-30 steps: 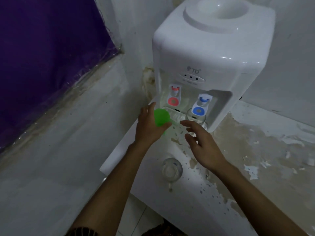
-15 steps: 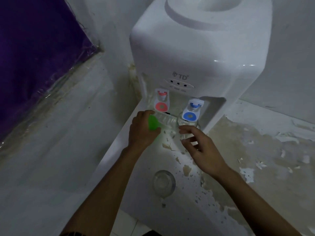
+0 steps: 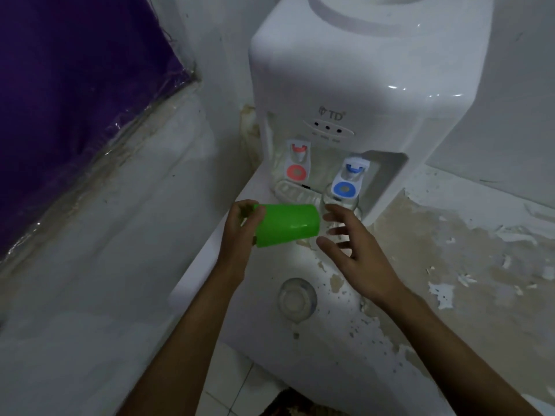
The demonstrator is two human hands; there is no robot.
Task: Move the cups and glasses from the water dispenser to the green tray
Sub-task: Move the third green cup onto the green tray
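Observation:
A white water dispenser (image 3: 360, 94) with a red tap (image 3: 297, 163) and a blue tap (image 3: 348, 181) stands on a counter. My left hand (image 3: 240, 232) holds a green plastic cup (image 3: 285, 225) on its side, clear of the drip tray (image 3: 295, 193). Under the blue tap stands a clear glass (image 3: 341, 211). My right hand (image 3: 357, 250) reaches around that glass with fingers spread, and I cannot tell if they touch it. A second clear glass (image 3: 297, 298) stands on the counter nearer to me. No green tray is in view.
The counter (image 3: 465, 265) to the right has peeling, stained paint. A white wall and ledge (image 3: 120, 220) run along the left, with a purple sheet (image 3: 75, 85) above. Floor tiles (image 3: 237, 391) show below the counter's front edge.
My left hand has pulled the green cup out from under the red tap and tipped it sideways. My right hand stays by the glass under the blue tap.

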